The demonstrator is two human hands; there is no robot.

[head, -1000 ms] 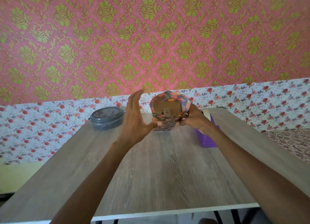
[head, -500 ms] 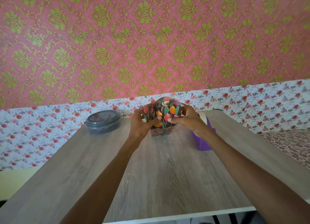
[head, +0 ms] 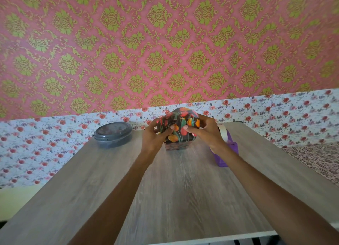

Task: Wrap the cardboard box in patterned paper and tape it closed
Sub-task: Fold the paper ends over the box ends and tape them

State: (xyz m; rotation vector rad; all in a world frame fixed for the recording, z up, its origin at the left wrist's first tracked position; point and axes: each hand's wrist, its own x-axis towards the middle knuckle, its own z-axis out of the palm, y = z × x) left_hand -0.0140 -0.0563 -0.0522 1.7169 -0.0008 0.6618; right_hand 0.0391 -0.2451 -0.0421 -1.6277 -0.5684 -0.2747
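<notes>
A small box covered in dark paper with red, orange and green flowers (head: pixel 178 127) stands on the far middle of the wooden table (head: pixel 183 189). My left hand (head: pixel 156 136) grips its left side, thumb pressing the paper on the near face. My right hand (head: pixel 203 130) grips the right side, thumb also pressing the folded paper flat. The cardboard itself is hidden under the paper. A purple tape dispenser (head: pixel 226 149) with a white tape roll sits just right of the box, partly behind my right wrist.
A round grey lidded container (head: pixel 113 134) sits at the table's far left. Floral wallpaper runs behind the table's far edge. A patterned cloth (head: pixel 319 158) lies beyond the right edge. The table's near edge is at the bottom of view.
A second ago the box's open end showed bare cardboard and my left hand was open beside it. Both hands have since folded the paper over that end and now hold it down.
</notes>
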